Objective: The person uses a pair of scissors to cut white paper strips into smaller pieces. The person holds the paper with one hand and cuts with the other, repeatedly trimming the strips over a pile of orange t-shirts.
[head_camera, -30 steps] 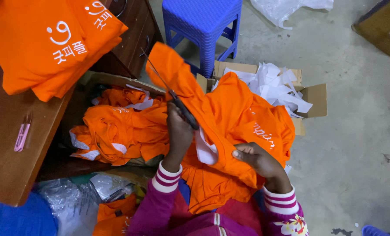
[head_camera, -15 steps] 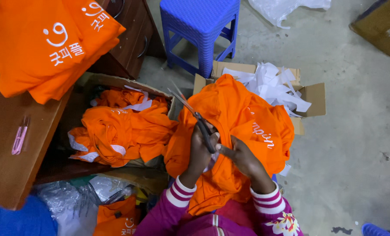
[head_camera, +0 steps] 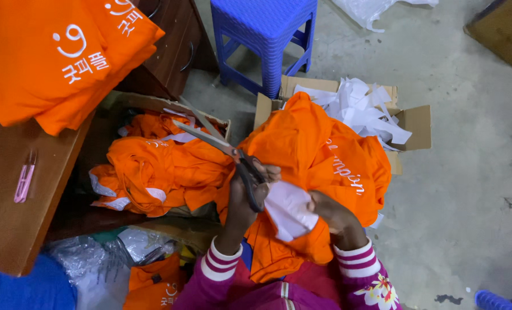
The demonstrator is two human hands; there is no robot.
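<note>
Orange garment (head_camera: pixel 319 155), on lap at centre: right hand (head_camera: pixel 330 213) pinches its white backing patch (head_camera: pixel 290 209), left hand (head_camera: pixel 247 198) grips open scissors (head_camera: pixel 221 146) pointing to 10 o'clock; best keep patch taut, blades clear of fabric.

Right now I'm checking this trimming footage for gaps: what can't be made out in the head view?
- Left hand fingertips: hidden inside the metal scissors handles.
- White backing piece: its edge under the right hand is covered.
- Orange printed shirt: folds hide most of its lettering.
- Brown cardboard box: shirt and white scraps cover its inside.
</note>
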